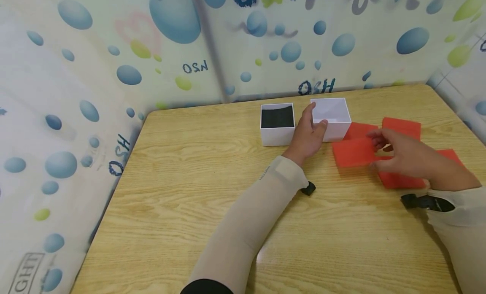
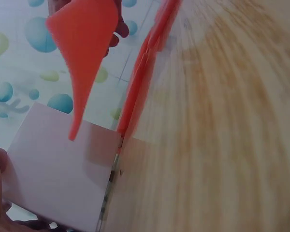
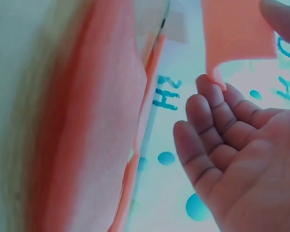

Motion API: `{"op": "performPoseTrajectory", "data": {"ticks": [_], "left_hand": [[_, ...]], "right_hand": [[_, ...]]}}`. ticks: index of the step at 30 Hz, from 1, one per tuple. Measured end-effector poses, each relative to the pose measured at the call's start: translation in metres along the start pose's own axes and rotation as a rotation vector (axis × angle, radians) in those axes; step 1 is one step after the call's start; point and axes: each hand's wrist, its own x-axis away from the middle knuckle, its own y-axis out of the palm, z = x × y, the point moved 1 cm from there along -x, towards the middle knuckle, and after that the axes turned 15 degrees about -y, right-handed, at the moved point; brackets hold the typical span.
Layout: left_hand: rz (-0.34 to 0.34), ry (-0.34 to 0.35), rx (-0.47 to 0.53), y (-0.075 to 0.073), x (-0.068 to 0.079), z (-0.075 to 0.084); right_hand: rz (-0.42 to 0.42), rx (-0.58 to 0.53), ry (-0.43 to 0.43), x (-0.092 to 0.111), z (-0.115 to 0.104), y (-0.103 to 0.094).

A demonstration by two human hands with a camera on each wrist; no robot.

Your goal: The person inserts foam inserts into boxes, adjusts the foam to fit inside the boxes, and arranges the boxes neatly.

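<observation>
My left hand (image 1: pixel 306 136) grips a white open-topped box (image 1: pixel 336 131) at its left side, thumb on the front face. The left wrist view shows that box (image 2: pixel 63 169) with the fingers at its edge. My right hand (image 1: pixel 411 155) pinches a thin red felt-like sheet (image 1: pixel 351 152) by its right edge, raised above the table just in front of the box. In the right wrist view the sheet (image 3: pixel 239 31) hangs between thumb and fingertips; the other fingers are loosely bent. More red sheets (image 1: pixel 402 182) lie under and around the right hand.
Left of the gripped box stands a second white box (image 1: pixel 277 137) holding black material (image 1: pixel 277 117). Other red sheets (image 1: pixel 403 126) lie flat toward the right of the wooden table (image 1: pixel 171 192). A patterned curtain-like backdrop (image 1: pixel 243 41) rises at the table's back edge.
</observation>
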Motion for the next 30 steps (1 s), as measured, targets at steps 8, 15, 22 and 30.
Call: {"op": "performPoseTrajectory", "data": {"ticks": [8, 15, 22, 30], "left_hand": [[0.004, 0.000, -0.001, -0.001, 0.001, -0.001], [0.010, 0.002, -0.006, 0.000, 0.001, -0.001], [0.008, 0.000, -0.004, -0.002, 0.002, -0.001], [-0.022, 0.027, 0.026, -0.002, 0.000, -0.003]], "right_hand": [[0.097, -0.067, 0.011, 0.011, 0.013, -0.012], [0.226, -0.187, -0.030, 0.018, 0.020, -0.015], [0.295, -0.274, -0.055, 0.020, 0.019, -0.015], [0.410, -0.337, -0.068, 0.013, 0.006, -0.008]]}}
